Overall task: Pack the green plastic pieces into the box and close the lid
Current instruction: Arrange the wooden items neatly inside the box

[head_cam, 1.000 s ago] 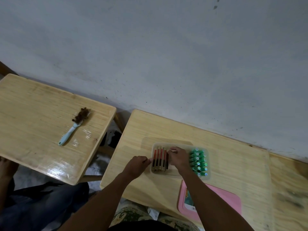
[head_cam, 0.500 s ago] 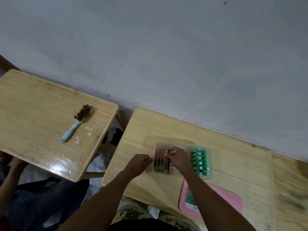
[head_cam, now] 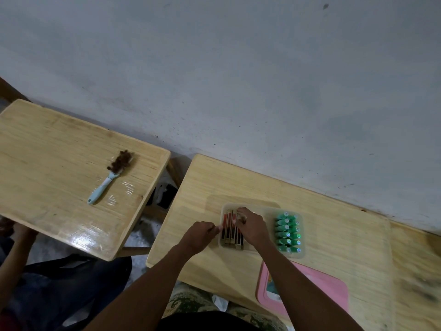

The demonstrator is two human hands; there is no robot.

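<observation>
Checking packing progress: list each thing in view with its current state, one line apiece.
Clear plastic box: open, no lid on it.
Green plastic pieces: packed in rows at the box's right end.
Red, black and tan sticks: lined up at the box's left end.
Pink lid: lying flat beside the box.
Left hand: at the box's left edge.
Right hand: pinching a stick.
Light-blue-handled brush: lying unused on the other table.

Plain room, likely home or small informal workspace; bare grey-blue wall (head_cam: 238, 80), stained and speckled, behind far edges of two light wooden benches (head_cam: 59, 163) (head_cam: 334, 235); small brush (head_cam: 109, 180) on left bench; pink tray (head_cam: 322, 290) at near edge of right bench.
</observation>
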